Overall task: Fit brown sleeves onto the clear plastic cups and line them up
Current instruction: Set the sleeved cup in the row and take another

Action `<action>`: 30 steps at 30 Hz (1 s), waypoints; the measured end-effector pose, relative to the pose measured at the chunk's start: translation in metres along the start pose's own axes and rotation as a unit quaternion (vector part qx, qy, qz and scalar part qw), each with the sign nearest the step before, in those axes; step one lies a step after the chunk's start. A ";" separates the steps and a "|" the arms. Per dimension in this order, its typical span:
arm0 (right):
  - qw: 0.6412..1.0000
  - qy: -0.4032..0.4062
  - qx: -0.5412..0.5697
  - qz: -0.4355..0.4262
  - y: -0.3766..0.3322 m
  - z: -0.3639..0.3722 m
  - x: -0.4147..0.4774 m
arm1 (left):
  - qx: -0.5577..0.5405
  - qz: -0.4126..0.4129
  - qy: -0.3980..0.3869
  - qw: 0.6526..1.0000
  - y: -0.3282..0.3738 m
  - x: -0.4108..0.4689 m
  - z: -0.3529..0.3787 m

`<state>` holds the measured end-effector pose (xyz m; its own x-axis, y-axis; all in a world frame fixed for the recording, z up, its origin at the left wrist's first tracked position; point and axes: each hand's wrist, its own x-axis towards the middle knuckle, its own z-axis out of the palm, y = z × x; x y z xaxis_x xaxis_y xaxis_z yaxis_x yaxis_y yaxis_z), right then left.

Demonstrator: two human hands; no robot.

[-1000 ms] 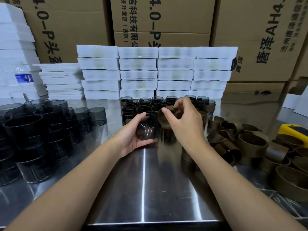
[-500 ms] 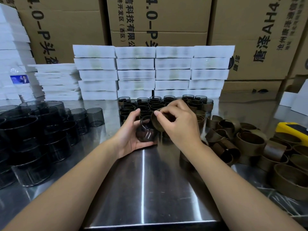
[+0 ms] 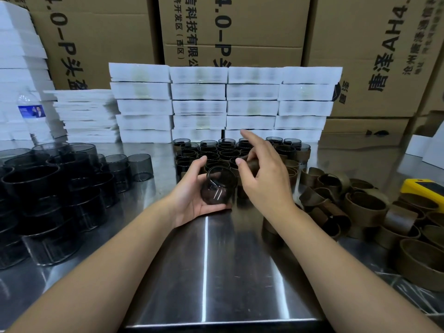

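My left hand (image 3: 189, 195) cradles a smoky clear plastic cup (image 3: 217, 186), tilted with its mouth up and towards me, just above the steel table. My right hand (image 3: 263, 174) hovers right beside it and pinches a brown sleeve (image 3: 252, 163) between thumb and middle finger, forefinger lifted; most of the sleeve is hidden by the hand. Behind both hands stands a block of sleeved cups (image 3: 216, 152) in rows. Bare cups (image 3: 60, 188) are stacked at the left. Loose brown sleeves (image 3: 360, 205) lie heaped at the right.
The steel table (image 3: 206, 272) has its front edge close to me. White flat boxes (image 3: 225, 104) are stacked behind the cups, cardboard cartons (image 3: 360, 56) behind those. A water bottle (image 3: 31, 114) stands far left, a yellow device (image 3: 425, 188) far right.
The sleeve and my right hand have pulled back from the cup's mouth, up and to the right. The cup now shows fully in my left hand, which has dipped slightly.
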<state>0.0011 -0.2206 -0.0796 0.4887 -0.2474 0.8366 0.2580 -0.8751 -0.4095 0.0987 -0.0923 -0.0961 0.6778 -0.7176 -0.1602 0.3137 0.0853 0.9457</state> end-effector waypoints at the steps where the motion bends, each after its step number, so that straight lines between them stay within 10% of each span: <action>1: 1.000 -0.001 0.002 0.006 0.001 0.000 0.000 | 0.000 0.000 0.001 1.000 0.000 0.000 0.000; 30: 0.986 -0.135 0.098 -0.006 -0.006 0.012 -0.014 | 0.016 0.043 -0.072 0.996 -0.002 -0.003 0.000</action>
<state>0.0030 -0.2070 -0.0931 0.6821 -0.0937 0.7252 0.4090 -0.7732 -0.4846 0.0961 -0.0906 -0.0980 0.5976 -0.8009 -0.0376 0.2360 0.1309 0.9629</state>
